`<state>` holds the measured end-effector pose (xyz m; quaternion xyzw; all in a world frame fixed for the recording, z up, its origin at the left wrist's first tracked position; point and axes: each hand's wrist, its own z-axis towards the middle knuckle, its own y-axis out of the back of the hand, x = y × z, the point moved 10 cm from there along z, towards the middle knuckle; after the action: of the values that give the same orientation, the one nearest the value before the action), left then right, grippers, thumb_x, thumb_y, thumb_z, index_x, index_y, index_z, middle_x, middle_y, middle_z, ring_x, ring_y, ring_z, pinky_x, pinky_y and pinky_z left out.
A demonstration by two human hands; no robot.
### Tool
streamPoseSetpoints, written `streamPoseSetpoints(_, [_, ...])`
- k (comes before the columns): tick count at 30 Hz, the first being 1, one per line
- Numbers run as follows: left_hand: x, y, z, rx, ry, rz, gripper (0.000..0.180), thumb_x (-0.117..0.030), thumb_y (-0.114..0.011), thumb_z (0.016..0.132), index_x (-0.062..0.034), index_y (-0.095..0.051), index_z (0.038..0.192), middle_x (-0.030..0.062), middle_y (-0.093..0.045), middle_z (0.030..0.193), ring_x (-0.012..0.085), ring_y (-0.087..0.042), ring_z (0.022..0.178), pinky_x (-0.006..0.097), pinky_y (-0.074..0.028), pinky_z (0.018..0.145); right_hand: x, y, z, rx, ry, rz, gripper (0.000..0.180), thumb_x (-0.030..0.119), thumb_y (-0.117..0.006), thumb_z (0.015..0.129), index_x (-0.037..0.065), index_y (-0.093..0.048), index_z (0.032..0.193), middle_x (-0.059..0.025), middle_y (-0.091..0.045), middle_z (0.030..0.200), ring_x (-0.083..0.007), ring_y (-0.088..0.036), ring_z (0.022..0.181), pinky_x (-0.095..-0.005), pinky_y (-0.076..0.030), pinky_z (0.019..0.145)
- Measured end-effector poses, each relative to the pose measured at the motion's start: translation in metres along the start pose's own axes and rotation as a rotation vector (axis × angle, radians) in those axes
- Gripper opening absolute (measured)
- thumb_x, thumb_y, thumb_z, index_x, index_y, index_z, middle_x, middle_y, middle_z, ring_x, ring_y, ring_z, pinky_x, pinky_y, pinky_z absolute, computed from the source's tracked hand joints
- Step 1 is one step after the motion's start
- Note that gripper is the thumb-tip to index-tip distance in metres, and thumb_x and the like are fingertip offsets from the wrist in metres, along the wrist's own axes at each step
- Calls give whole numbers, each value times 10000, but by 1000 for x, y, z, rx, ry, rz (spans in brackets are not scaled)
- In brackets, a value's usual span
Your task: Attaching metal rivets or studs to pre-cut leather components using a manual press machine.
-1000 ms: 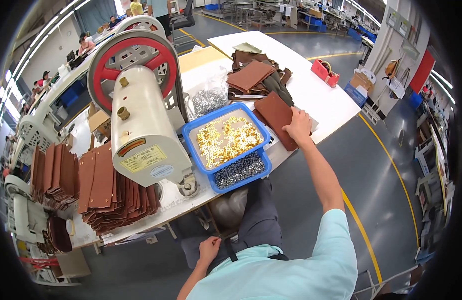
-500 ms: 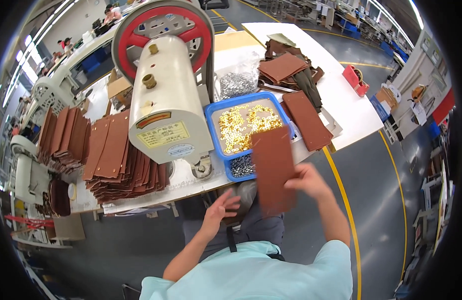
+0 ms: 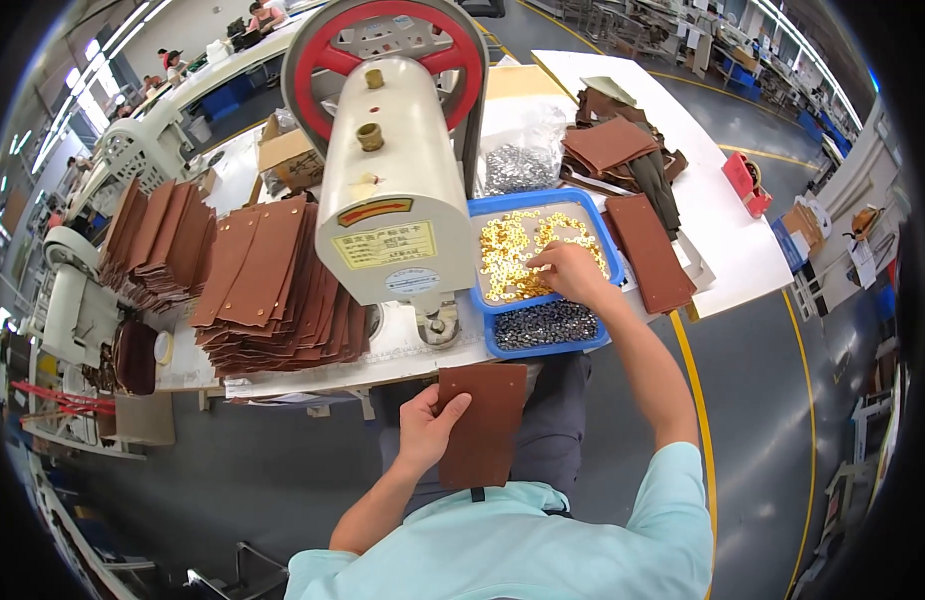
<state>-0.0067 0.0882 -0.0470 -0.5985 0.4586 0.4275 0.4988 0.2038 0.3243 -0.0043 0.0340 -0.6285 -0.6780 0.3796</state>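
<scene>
In my left hand (image 3: 425, 428) is a flat brown leather panel (image 3: 487, 420), gripped at its left edge with the thumb on top. The panel hangs over my lap, in front of the table edge, and small holes show near its top corners. My right hand (image 3: 572, 274) reaches into a blue tray (image 3: 616, 262) of small gold ring-shaped eyelets (image 3: 504, 262). Its fingertips are pinched together among the eyelets; whether one is between them is hidden. Nearer me, a second blue tray (image 3: 494, 350) holds dark metal pieces (image 3: 544, 326).
A white press (image 3: 397, 215) with a red wheel (image 3: 327, 55) stands left of the trays. Stacked leather panels (image 3: 247, 270) lie further left. Right of the trays are another leather panel (image 3: 647, 250), a leather pile (image 3: 612, 145) and a red tape dispenser (image 3: 746, 184).
The leather panel has passed from my right hand to my left and come lower, over my lap. My right hand has moved up into the eyelet tray. The view has shifted slightly.
</scene>
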Motion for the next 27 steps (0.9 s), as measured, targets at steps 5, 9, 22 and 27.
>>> streamPoseSetpoints(5, [9,21,-5,-27,46,9,261,-168,-606,1056,23,-684,1216,1,-720,1020,46,-608,917,225,-509,820,10,-22,16,144,94,-108,157,121,-716,822,101,-798,955,-121,-723,972,-336,-706,876,-436,-566,806])
streamPoseSetpoints(9, [7,21,3,-38,32,-60,285,-177,-564,1074,28,-687,1229,7,-714,1057,38,-599,913,221,-505,803,13,-25,16,120,102,-202,117,153,-700,846,105,-785,911,-125,-717,969,-339,-711,869,-447,-572,787])
streamPoseSetpoints(22, [-1,4,16,-40,72,-141,287,-119,-612,1035,42,-668,1266,51,-749,1034,59,-656,918,229,-533,815,13,27,-12,-287,-11,42,99,105,-711,884,36,-769,923,-171,-709,885,-356,-686,779,-425,-554,738])
streamPoseSetpoints(27, [5,2,13,-41,77,-125,293,-102,-615,1031,35,-661,1285,60,-751,1046,67,-664,920,236,-541,813,135,27,-76,-209,89,392,74,36,-758,849,24,-759,922,-106,-762,928,-218,-730,793,-318,-571,687])
